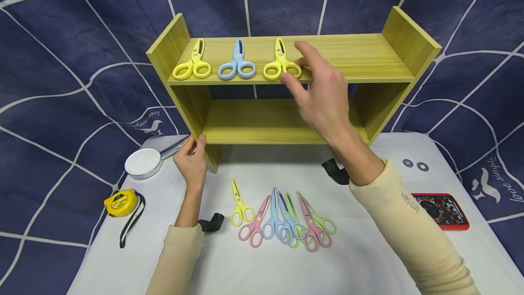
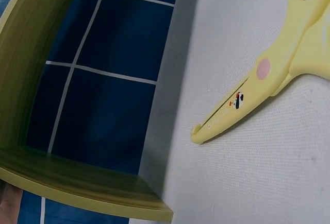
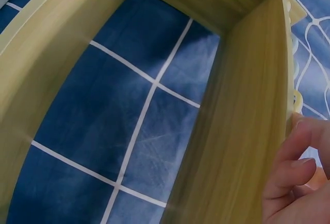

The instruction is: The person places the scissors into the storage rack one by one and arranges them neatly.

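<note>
On the top board of a two-tier wooden shelf [image 1: 348,58], yellow scissors [image 1: 192,63], blue scissors [image 1: 236,63] and a second yellow pair [image 1: 280,63] lie in a row, blades toward the back. My right hand [image 1: 327,97] is at the right-hand pair, thumb by its handle loops and index finger held apart from it. In the right wrist view, that hand's fingers [image 3: 295,175] are at the board's edge. My left hand [image 1: 192,160] grips the lower left side panel. Another yellow pair [image 2: 278,69] lies on the table near the left wrist.
Several pink, blue and green scissors [image 1: 286,222] overlap on the white table. At left are a shower head [image 1: 143,163] and a yellow tape measure [image 1: 121,202]. At right lie two washers [image 1: 422,166] and a red-edged multimeter [image 1: 446,213]. A blue checked cloth [image 1: 82,26] hangs behind.
</note>
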A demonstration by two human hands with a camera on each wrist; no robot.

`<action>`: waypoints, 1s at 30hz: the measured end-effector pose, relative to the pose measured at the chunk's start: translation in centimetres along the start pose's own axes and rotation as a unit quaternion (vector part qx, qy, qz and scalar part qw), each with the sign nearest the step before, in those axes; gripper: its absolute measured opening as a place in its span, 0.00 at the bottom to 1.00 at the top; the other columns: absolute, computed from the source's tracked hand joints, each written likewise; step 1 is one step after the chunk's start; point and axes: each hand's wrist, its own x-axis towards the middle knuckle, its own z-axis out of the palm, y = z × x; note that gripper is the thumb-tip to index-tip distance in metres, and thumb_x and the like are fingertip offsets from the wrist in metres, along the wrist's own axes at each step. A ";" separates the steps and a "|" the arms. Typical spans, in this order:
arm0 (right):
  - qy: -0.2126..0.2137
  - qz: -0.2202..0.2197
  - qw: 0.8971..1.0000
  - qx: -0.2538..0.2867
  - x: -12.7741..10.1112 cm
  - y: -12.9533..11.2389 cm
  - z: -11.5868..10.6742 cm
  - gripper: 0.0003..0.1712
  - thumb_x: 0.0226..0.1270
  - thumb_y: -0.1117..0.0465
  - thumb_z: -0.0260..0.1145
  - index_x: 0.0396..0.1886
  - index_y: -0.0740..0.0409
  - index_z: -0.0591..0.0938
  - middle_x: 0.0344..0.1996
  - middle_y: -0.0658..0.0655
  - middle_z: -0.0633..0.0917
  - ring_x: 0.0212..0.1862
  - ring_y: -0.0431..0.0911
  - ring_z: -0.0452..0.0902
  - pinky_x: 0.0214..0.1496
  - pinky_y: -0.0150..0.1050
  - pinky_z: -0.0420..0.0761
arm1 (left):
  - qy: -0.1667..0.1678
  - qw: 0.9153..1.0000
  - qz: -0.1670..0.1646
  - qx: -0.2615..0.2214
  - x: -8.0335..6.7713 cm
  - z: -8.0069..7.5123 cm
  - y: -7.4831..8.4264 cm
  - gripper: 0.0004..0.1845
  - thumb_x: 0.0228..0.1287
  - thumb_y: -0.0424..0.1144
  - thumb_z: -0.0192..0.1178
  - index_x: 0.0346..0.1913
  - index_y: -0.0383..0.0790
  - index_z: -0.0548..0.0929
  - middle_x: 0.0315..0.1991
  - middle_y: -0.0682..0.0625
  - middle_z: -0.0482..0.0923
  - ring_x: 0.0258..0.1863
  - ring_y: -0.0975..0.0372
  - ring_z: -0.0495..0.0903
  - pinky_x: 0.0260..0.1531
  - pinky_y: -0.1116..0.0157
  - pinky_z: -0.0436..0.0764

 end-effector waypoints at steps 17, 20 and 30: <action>0.127 -0.073 0.985 0.087 -7.5 0.8 0.3 0.15 0.62 0.66 0.65 0.48 0.65 0.84 0.32 0.62 0.79 0.16 0.39 0.64 0.18 0.28 0.63 | 0.000 1.000 0.003 -0.001 -0.1 -0.1 -0.3 0.11 0.60 0.23 0.61 0.44 0.19 0.84 0.40 0.37 0.85 0.37 0.64 0.83 0.40 0.72 0.83; 0.050 -0.053 0.992 0.103 -10.8 1.3 0.9 0.15 0.62 0.67 0.66 0.49 0.65 0.83 0.32 0.59 0.78 0.16 0.38 0.65 0.17 0.28 0.65 | 0.004 1.000 0.003 -0.003 0.0 0.0 -0.3 0.11 0.60 0.23 0.61 0.44 0.20 0.84 0.39 0.40 0.85 0.36 0.64 0.83 0.39 0.72 0.82; -0.309 0.208 0.919 0.130 -21.4 3.2 1.8 0.23 0.70 0.55 0.65 0.63 0.52 0.78 0.48 0.54 0.79 0.26 0.39 0.70 0.24 0.33 0.75 | 0.013 1.000 -0.007 -0.011 0.3 -0.3 -2.6 0.11 0.60 0.24 0.63 0.45 0.24 0.86 0.41 0.40 0.85 0.37 0.64 0.83 0.40 0.71 0.83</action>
